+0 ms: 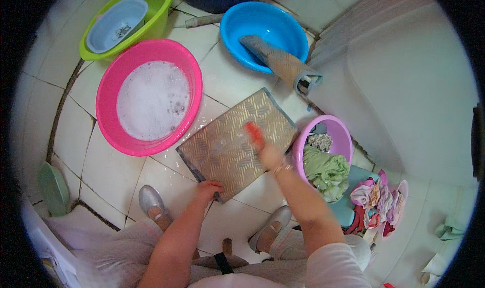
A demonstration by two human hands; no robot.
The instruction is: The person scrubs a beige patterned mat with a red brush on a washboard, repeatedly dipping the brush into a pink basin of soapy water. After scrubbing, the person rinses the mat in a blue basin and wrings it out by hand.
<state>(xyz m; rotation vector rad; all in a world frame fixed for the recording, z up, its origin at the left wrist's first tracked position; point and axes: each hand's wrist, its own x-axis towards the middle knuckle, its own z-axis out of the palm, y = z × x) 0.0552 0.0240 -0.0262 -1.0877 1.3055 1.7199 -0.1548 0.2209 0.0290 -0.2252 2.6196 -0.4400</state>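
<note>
A tan patterned mat (242,136) with dark edging lies on the wet tiled floor before me. My left hand (209,190) grips its near corner, fingers on top. Above the mat's right half, my right hand (268,155) is closed around a blurred red-orange scrubbing brush (255,134), partly hidden by the hand. Wet, sudsy patches show on the mat. At its left stands a pink basin (195,87) of foamy water. Beyond the mat, a blue basin (233,51) has a similar rolled mat (282,60) leaning out over its rim.
A lilac bucket (343,130) of cloths, a green cloth (327,172) on top, stands at right beside piled pink garments (379,202). A lime tub (161,15) holding a pale blue basin (94,34) is at upper left. A green basin (54,189) leans at far left.
</note>
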